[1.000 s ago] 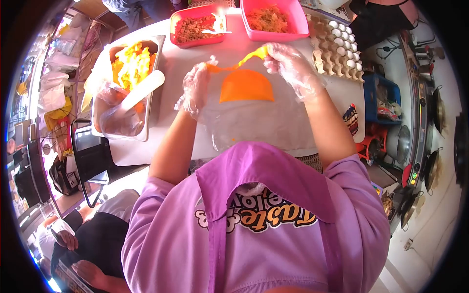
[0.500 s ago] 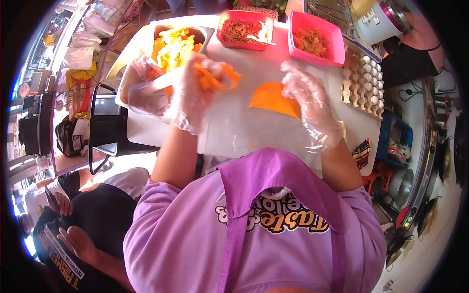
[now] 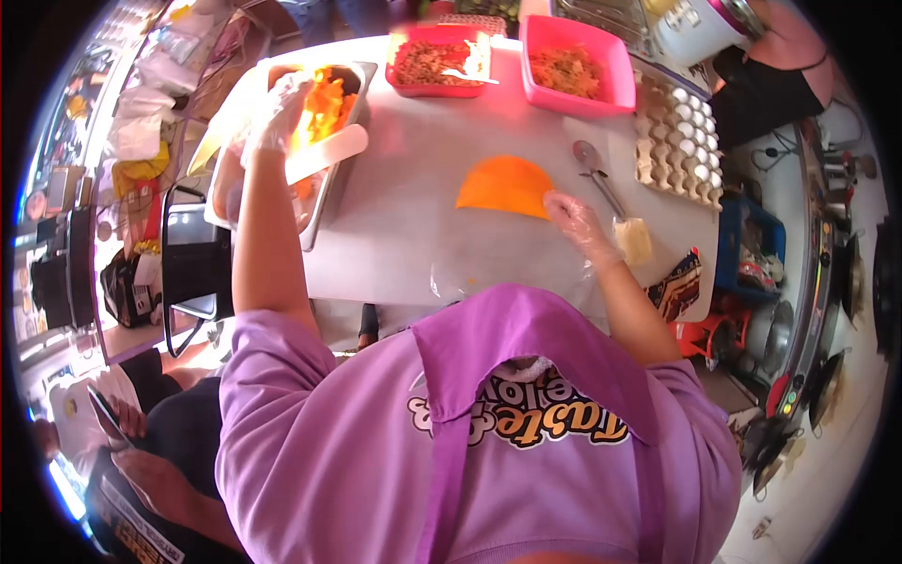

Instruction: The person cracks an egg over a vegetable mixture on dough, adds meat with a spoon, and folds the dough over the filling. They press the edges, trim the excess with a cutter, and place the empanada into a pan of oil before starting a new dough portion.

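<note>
A folded, half-round orange dough sheet (image 3: 505, 186) lies flat on the table. At its right corner is my gloved right hand (image 3: 575, 223), fingers closed together on the edge. My gloved left hand (image 3: 280, 108) reaches into the far end of a metal tray (image 3: 349, 141) with orange dough pieces (image 3: 327, 105). Glare and blur hide the left fingers, so I cannot see what they hold. A flat, pale, round-ended tool (image 3: 329, 153) lies across the tray.
A pizza-cutter-like wheel (image 3: 601, 179) and a pale yellow block (image 3: 633, 241) lie right of the sheet. Beyond are a red container of minced filling (image 3: 484, 49), a pink container of shredded filling (image 3: 603, 92) and an egg tray (image 3: 672, 160). Another person's hands (image 3: 141, 461) are at lower left.
My left hand has carried orange strips from over the table to the tray on the left. My right hand has lowered toward me at the sheet's right corner, uncovering the wheel cutter.
</note>
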`<state>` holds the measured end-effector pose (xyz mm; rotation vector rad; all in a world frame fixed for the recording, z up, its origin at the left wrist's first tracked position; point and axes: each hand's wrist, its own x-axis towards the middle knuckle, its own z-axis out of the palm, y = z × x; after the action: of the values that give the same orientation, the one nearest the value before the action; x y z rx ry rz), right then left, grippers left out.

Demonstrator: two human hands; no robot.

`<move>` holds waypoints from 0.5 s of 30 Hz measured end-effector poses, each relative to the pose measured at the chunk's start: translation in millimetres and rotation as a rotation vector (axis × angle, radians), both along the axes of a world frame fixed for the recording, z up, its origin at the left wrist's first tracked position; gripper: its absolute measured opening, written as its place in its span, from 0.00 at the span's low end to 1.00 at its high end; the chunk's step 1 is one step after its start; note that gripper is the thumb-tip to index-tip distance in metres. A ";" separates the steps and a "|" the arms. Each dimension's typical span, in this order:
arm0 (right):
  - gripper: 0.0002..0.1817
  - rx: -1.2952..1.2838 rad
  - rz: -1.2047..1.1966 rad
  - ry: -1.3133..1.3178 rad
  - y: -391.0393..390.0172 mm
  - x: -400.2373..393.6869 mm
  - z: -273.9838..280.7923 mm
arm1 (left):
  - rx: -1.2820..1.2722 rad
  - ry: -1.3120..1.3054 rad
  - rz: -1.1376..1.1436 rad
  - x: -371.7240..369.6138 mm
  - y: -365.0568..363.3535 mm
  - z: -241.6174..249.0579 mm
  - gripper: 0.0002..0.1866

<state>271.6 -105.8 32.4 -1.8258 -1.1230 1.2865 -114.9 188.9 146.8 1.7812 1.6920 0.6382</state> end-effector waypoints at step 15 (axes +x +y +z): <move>0.13 0.421 0.074 -0.692 -30.6 1.1 -39.2 | 0.057 0.100 -0.591 118.2 -192.1 -120.1 0.29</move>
<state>272.7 -136.4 -6.8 -1.9427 -1.6769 0.3757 3.3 -3.2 26.7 2.2398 1.1153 0.3381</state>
